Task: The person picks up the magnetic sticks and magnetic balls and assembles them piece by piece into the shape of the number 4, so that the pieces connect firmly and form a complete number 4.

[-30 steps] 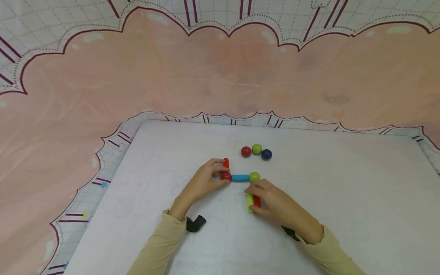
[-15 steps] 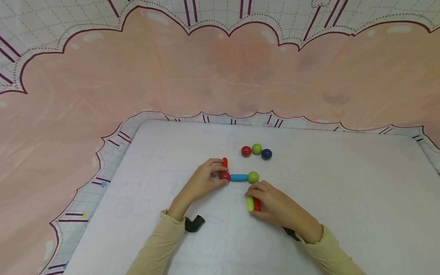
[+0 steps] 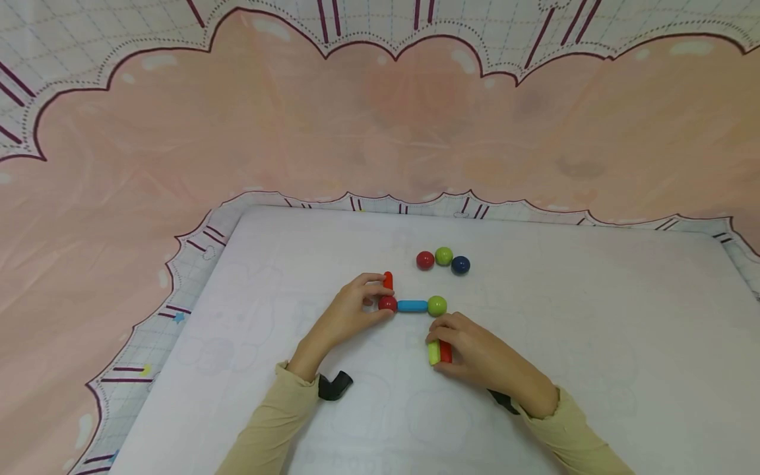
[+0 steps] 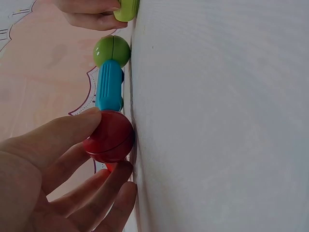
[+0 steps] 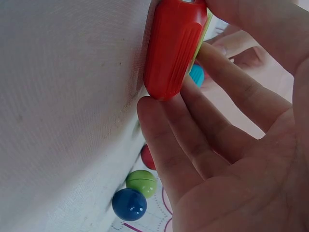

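My left hand (image 3: 349, 310) pinches a red ball (image 4: 112, 137) between thumb and fingers. A blue toy rod (image 3: 412, 306) runs from that ball to a green ball (image 3: 437, 305), all in a line on the table. From the red ball's far side a red-orange rod (image 3: 388, 280) points away, partly covered by my left fingers. Nearer me, just below the green ball, my right hand (image 3: 475, 349) holds a yellow-green rod (image 3: 435, 353) and a red rod (image 5: 175, 50) side by side, thumb at one end and fingertips at the other.
Behind the joined pieces, a loose red ball (image 3: 425, 260), a green ball (image 3: 443, 256) and a dark blue ball (image 3: 460, 265) sit close together. The white tabletop (image 3: 594, 316) ends at a patterned cloth (image 3: 380, 132) at the back. Each wrist bears a black mount (image 3: 335, 386).
The joined balls and rod have shifted slightly left with my left hand. My right thumb has slid down to the near end of the two rods, which have moved slightly right.
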`<control>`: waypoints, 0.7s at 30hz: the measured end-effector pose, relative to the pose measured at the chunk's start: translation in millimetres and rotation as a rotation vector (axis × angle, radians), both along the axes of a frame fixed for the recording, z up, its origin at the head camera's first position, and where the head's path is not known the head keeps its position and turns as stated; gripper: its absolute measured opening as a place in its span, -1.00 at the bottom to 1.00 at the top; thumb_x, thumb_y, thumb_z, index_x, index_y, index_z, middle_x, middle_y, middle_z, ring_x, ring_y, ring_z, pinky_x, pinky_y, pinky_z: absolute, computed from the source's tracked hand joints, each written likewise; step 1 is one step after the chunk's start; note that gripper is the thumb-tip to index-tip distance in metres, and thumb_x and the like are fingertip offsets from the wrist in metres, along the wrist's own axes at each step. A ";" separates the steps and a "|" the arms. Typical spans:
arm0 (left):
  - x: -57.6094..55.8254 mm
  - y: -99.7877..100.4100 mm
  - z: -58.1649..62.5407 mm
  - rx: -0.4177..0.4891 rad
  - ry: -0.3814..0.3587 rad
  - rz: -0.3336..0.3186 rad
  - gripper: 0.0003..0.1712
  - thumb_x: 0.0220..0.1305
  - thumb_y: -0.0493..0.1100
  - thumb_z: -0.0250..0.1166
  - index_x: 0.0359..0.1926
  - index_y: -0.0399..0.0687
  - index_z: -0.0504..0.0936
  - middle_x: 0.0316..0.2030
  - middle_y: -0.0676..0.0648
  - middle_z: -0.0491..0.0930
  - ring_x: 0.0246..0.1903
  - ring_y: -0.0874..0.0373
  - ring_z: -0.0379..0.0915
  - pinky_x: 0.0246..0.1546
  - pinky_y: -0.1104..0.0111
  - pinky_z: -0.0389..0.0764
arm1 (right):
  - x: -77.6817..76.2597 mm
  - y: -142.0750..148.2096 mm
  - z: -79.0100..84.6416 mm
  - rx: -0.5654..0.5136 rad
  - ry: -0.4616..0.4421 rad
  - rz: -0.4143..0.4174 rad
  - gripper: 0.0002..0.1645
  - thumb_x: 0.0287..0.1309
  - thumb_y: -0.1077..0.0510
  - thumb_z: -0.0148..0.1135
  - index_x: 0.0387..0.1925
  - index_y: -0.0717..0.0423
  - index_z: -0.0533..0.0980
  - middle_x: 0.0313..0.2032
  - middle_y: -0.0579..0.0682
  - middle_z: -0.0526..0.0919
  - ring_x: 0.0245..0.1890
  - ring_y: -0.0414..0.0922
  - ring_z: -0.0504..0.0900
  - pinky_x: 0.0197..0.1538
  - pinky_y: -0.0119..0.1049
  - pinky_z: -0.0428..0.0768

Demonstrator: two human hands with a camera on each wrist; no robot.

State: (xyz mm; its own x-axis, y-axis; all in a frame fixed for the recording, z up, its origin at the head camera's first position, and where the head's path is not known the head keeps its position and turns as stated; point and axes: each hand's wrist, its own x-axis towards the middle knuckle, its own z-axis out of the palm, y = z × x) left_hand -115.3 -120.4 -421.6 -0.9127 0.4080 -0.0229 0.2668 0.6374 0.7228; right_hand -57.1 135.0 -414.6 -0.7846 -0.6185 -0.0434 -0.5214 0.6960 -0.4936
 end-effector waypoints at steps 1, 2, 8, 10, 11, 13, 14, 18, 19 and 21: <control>0.1 -0.2 0.2 0.000 0.000 -0.002 -0.62 0.17 -0.20 0.47 0.04 -0.12 0.70 0.28 -0.16 0.44 0.00 -0.01 0.54 0.07 0.18 0.62 | 0.0 0.3 -0.2 -0.003 0.002 0.002 -0.60 -0.01 0.09 0.55 -0.11 0.08 0.65 -0.01 -0.04 0.57 0.04 -0.09 0.51 0.10 -0.21 0.64; 0.3 -0.4 0.5 -0.001 -0.001 -0.003 -0.62 0.17 -0.20 0.47 0.04 -0.12 0.70 0.28 -0.16 0.44 0.00 -0.01 0.54 0.07 0.18 0.62 | 0.0 0.6 -0.3 -0.006 0.003 0.004 -0.61 -0.01 0.09 0.55 -0.11 0.08 0.65 -0.02 -0.04 0.57 0.04 -0.09 0.51 0.10 -0.21 0.64; -0.1 -0.8 1.6 0.005 -0.004 -0.003 -0.61 0.17 -0.21 0.47 0.04 -0.11 0.70 0.27 -0.16 0.44 0.05 -0.02 0.52 0.09 0.17 0.61 | -0.7 1.1 -0.3 -0.008 0.003 0.006 -0.60 -0.01 0.09 0.55 -0.11 0.07 0.65 -0.02 -0.04 0.57 0.05 -0.09 0.51 0.11 -0.20 0.64; -0.4 -0.7 1.5 0.006 -0.002 -0.005 -0.61 0.17 -0.21 0.47 0.04 -0.12 0.70 0.27 -0.16 0.44 0.05 -0.03 0.52 0.09 0.17 0.61 | -0.9 1.2 -0.3 -0.005 0.002 0.005 -0.60 -0.01 0.08 0.55 -0.11 0.07 0.65 -0.02 -0.04 0.57 0.05 -0.09 0.51 0.11 -0.20 0.64; -0.5 -0.7 1.3 0.005 -0.001 -0.005 -0.62 0.17 -0.21 0.47 0.04 -0.12 0.70 0.27 -0.16 0.44 0.05 -0.02 0.52 0.09 0.17 0.61 | -1.0 1.3 -0.2 -0.003 0.001 0.004 -0.60 -0.01 0.08 0.55 -0.11 0.06 0.65 -0.01 -0.04 0.57 0.05 -0.09 0.51 0.11 -0.19 0.63; -0.6 -0.5 0.7 0.003 -0.001 -0.007 -0.62 0.17 -0.21 0.47 0.04 -0.12 0.70 0.27 -0.16 0.44 0.04 -0.02 0.53 0.08 0.17 0.61 | -1.0 1.6 -0.1 0.001 0.001 0.003 -0.61 -0.01 0.08 0.55 -0.11 0.06 0.65 -0.02 -0.04 0.57 0.04 -0.09 0.51 0.11 -0.20 0.63; -0.6 -0.4 0.5 0.001 -0.001 -0.007 -0.62 0.17 -0.21 0.47 0.04 -0.12 0.70 0.28 -0.16 0.44 0.03 -0.02 0.53 0.08 0.17 0.61 | -1.0 1.8 0.0 0.004 0.001 0.003 -0.61 0.00 0.07 0.55 -0.11 0.05 0.65 -0.02 -0.05 0.57 0.04 -0.09 0.51 0.11 -0.20 0.63; -0.4 -0.2 0.4 -0.002 -0.008 -0.001 -0.62 0.16 -0.21 0.47 0.04 -0.11 0.70 0.28 -0.16 0.44 0.04 -0.03 0.53 0.08 0.17 0.61 | -0.8 2.6 0.2 0.010 -0.004 0.001 -0.60 0.00 0.06 0.55 -0.11 0.05 0.65 -0.02 -0.06 0.57 0.04 -0.10 0.51 0.12 -0.19 0.63; -0.3 -0.2 0.5 -0.002 -0.011 -0.001 -0.62 0.17 -0.21 0.47 0.04 -0.11 0.70 0.28 -0.16 0.44 0.04 -0.03 0.53 0.09 0.16 0.61 | -0.8 2.9 0.0 0.010 -0.004 0.001 -0.60 0.00 0.06 0.55 -0.10 0.05 0.65 -0.02 -0.06 0.57 0.04 -0.10 0.51 0.12 -0.19 0.63; -0.4 -0.5 0.6 -0.003 -0.015 -0.003 -0.61 0.17 -0.20 0.47 0.04 -0.11 0.70 0.28 -0.16 0.44 0.05 -0.03 0.52 0.10 0.16 0.61 | -1.0 3.8 -0.3 0.009 -0.003 0.005 -0.60 0.00 0.06 0.55 -0.10 0.05 0.65 -0.02 -0.05 0.57 0.05 -0.09 0.51 0.12 -0.19 0.63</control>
